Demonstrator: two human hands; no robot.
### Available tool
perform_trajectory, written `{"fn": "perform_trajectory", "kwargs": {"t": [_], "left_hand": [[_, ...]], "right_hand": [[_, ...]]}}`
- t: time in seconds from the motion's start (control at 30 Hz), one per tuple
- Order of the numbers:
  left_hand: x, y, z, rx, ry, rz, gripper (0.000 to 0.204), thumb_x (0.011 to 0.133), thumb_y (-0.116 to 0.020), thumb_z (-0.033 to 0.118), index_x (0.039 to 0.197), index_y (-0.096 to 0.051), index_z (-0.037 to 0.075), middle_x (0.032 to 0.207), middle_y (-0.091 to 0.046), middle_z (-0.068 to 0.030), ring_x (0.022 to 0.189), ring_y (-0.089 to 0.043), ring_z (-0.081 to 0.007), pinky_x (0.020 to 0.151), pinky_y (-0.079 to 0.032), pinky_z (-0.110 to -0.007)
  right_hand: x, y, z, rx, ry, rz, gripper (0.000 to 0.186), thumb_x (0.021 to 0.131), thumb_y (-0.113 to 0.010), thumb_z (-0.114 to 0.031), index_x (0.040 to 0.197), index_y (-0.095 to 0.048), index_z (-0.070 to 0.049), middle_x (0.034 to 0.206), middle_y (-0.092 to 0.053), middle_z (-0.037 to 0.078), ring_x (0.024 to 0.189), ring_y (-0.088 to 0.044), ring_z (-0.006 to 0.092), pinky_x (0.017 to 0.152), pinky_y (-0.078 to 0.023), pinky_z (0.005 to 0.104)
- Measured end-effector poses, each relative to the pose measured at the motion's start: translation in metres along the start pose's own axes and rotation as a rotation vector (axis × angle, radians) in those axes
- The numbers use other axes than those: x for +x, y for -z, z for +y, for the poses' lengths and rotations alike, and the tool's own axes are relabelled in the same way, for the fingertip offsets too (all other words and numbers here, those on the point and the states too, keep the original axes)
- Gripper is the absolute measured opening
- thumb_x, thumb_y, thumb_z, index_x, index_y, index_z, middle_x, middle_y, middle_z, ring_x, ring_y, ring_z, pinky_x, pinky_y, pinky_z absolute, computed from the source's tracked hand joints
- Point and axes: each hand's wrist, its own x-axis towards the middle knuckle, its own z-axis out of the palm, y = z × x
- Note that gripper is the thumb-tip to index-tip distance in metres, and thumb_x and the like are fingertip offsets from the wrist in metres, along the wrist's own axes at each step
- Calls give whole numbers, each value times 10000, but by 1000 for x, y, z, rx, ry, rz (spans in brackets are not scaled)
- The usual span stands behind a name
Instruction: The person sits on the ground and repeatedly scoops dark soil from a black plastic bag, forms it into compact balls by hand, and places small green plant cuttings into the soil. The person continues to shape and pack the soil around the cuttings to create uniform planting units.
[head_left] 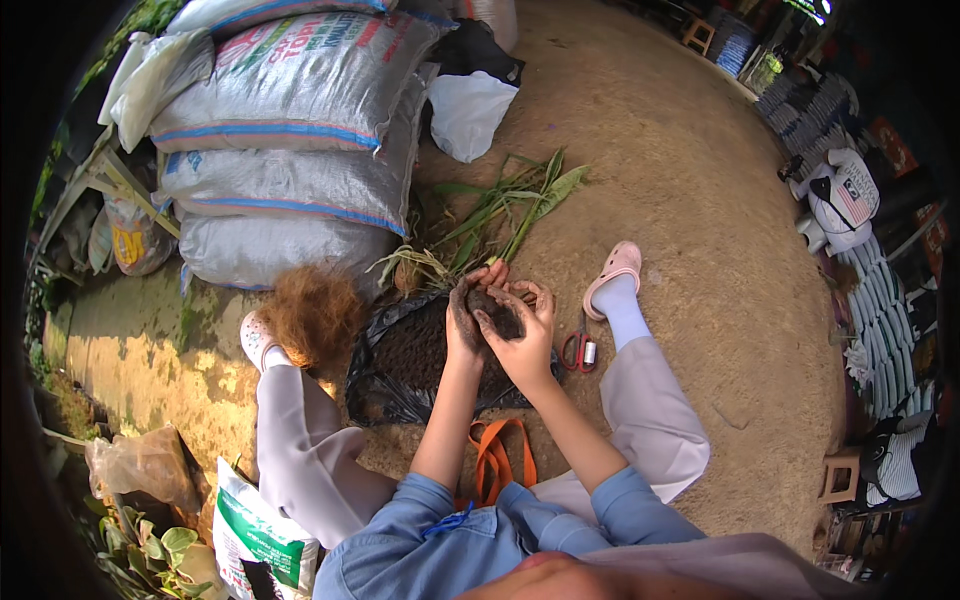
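Observation:
My left hand [464,318] and my right hand [532,335] are cupped together, their fingers dirty with soil. Between the palms sits a dark clump of soil [505,318], pressed from both sides. Whether anything is inside the clump is hidden. Below my hands a black plastic sheet [368,407] lies spread on the ground, bearing loose dark soil [415,345]. Just beyond my fingertips lie long green leaves with stems [535,205]; I cannot tell whether they join the clump. Right of my hands are red-handled scissors [574,352] with a small white and dark item [590,353] against them.
A tuft of brown fibre [315,312] rests by my left shoe. Stacked silver sacks [285,235] rise at the back left, with a white bag [470,115] beside them. An orange strap [490,455] lies between my legs; a white-green packet [262,540] stands lower left.

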Motion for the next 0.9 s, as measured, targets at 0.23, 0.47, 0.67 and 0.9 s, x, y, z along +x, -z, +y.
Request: {"fn": "perform_trajectory", "kwargs": {"t": [0.23, 0.47, 0.67, 0.9], "left_hand": [[2, -8, -10, -19, -107, -2, 348, 977, -296, 266, 1041, -486, -20, 1187, -516, -211, 1142, -497, -320, 992, -415, -413], [7, 3, -17, -19, -35, 49, 342, 976, -296, 272, 994, -483, -15, 1194, -502, -223, 1133, -496, -329, 986, -416, -423], [3, 2, -10, -84, 31, -23, 369, 975, -284, 252, 1063, -487, -45, 1210, -499, -237, 1152, -482, -335, 991, -412, -426], [-7, -1, 0, 20, 59, 13, 386, 986, -249, 218, 1135, -459, -70, 1202, -508, -236, 1113, -519, -329, 948, -459, -400]], "right_hand": [[-17, -22, 24, 214, -149, 64, 235, 730, -718, -138, 958, -702, -85, 1046, -563, 68, 990, -504, 251, 890, -361, 385], [-19, -13, 27, 102, -141, 18, 241, 775, -673, -109, 1015, -697, -97, 1092, -561, 84, 1021, -478, 262, 911, -352, 391], [-10, -2, 22, 38, -38, -62, 272, 828, -611, -151, 1092, -666, -114, 1152, -531, 119, 1052, -456, 283, 939, -348, 419], [-12, -9, 25, -168, 248, -120, 276, 804, -609, -183, 1066, -666, -119, 1121, -556, 93, 1013, -503, 293, 902, -381, 426]]}}
